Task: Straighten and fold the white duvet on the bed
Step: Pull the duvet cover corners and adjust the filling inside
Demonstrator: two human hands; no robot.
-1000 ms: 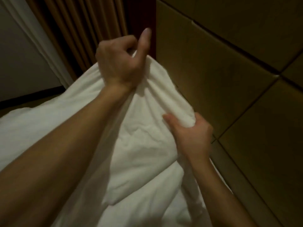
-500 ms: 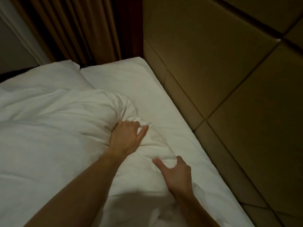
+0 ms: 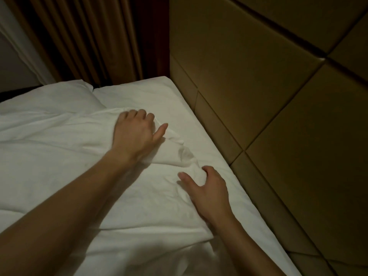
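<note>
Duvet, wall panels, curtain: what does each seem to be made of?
Duvet: soft matte white woven fabric, probably cotton over padding; it creases and bunches under the left hand and right hand. Wall panels: smooth tan upholstery with a slight sheen, maybe leatherette; dark seams divide them. Curtain: heavy brown cloth hanging in vertical pleats.

Both my arms are bare from the frame edge down, no sleeves in view. My left forearm (image 3: pixel 65 212) looks long and broad here, tapering to the wrist. My right forearm (image 3: pixel 245 248) shows less length and looks narrower. My left hand (image 3: pixel 135 134) and right hand (image 3: pixel 209 196): no rings, no watch, no gloves, no bands at either wrist. Nails short and plain, where I can make them out.
</note>
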